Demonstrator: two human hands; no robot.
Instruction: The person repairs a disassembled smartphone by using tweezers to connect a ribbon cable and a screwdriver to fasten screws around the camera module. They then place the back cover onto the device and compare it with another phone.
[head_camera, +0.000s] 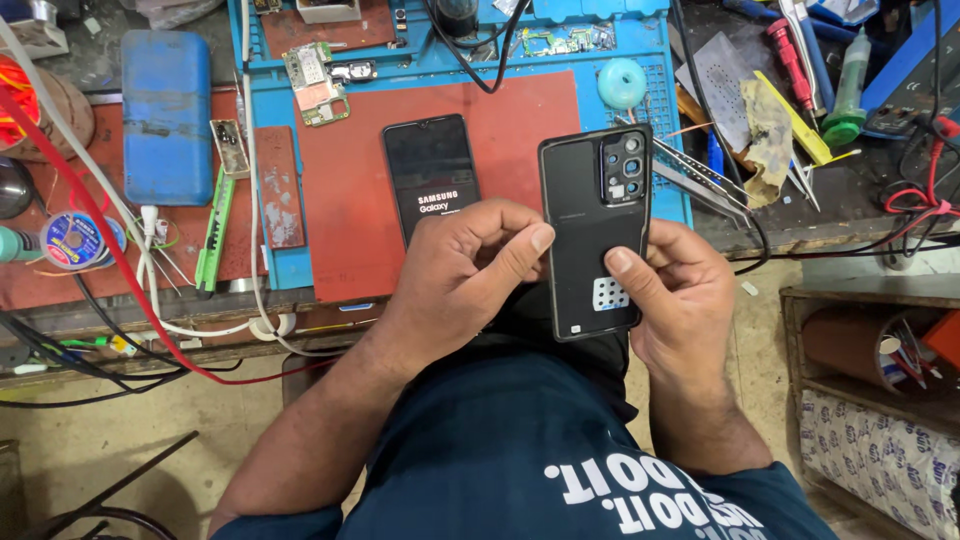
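Observation:
Both hands hold a black phone (585, 215) upright over my lap, its back with the camera block facing me. My left hand (465, 275) grips its left edge, thumb and forefinger pinched against the side. My right hand (680, 300) holds the right edge, the thumb pressing the lower back next to a small white sticker (610, 293). A second black phone (432, 170) lies flat on the red mat (350, 200) just beyond my left hand, its screen lit with a start-up logo.
The blue work mat (275, 105) carries a bare circuit board (315, 82), a round blue tape roll (622, 83) and tweezers (700, 175). A blue box (167, 115), a green cutter (214, 235), a solder spool (75, 240) and cables lie left. Screwdrivers and a green bottle (848, 90) sit right.

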